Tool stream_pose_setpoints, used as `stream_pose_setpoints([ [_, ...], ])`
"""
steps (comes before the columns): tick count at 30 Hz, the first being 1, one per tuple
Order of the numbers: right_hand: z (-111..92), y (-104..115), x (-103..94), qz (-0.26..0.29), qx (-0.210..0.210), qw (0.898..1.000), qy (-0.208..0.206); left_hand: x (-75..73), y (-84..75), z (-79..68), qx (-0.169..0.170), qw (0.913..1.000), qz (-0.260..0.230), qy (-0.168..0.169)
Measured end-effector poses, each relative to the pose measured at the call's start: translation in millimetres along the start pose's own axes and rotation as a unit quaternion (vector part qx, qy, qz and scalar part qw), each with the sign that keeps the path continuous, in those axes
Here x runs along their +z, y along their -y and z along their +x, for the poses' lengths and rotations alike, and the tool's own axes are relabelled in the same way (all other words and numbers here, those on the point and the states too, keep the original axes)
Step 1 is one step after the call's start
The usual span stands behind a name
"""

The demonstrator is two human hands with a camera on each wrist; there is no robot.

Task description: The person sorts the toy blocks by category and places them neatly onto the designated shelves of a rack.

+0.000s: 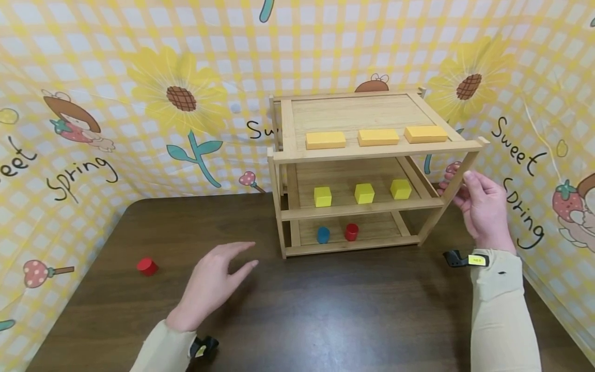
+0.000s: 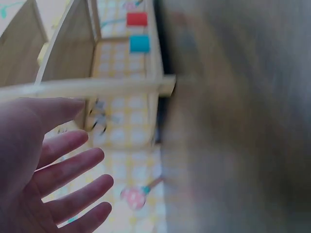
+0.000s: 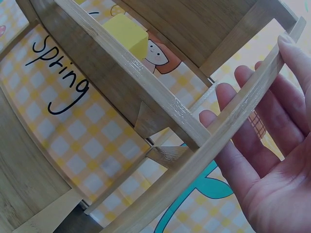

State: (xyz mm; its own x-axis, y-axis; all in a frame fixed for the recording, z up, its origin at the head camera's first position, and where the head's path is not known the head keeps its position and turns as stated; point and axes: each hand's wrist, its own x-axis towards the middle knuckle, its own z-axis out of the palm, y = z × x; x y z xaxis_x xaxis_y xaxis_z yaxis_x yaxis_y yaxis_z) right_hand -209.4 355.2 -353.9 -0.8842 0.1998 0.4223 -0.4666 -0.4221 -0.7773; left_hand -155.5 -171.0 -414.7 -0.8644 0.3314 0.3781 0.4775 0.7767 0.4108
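Note:
A three-tier wooden shelf [image 1: 381, 205] stands on the dark table. My right hand [image 1: 488, 206] holds its front right post, the thumb on one side and the fingers passing behind; the right wrist view shows this post [image 3: 243, 109] between thumb and fingers. To the left of the shelf, my left hand [image 1: 211, 281] hovers over the table with fingers extended and nothing in its grasp. A red cylinder [image 1: 147, 266] lies on the table, left of that hand. On the bottom tier sit a blue cylinder [image 1: 323, 235] and another red cylinder [image 1: 351, 232].
Three yellow cubes, the middle one [image 1: 364, 194] among them, line the middle tier. Along the top tier's front lie three orange-yellow blocks, including a central one [image 1: 378, 137]. A checked, printed cloth [image 1: 209, 62] hangs behind and beside the table [image 1: 325, 310].

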Motion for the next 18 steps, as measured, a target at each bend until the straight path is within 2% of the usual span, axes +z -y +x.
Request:
stream_pose_setpoints([
  [11, 0, -1, -0.4, 0.001, -0.003, 1.0, 0.004, -50.3, 35.6, -6.5, -0.039, 0.9951, 0.012, -0.091],
  [18, 0, -2, -1.6, -0.002, -0.003, 1.0, 0.004, -70.5, 62.4, -15.8, -0.089, 0.9891, 0.035, -0.112],
])
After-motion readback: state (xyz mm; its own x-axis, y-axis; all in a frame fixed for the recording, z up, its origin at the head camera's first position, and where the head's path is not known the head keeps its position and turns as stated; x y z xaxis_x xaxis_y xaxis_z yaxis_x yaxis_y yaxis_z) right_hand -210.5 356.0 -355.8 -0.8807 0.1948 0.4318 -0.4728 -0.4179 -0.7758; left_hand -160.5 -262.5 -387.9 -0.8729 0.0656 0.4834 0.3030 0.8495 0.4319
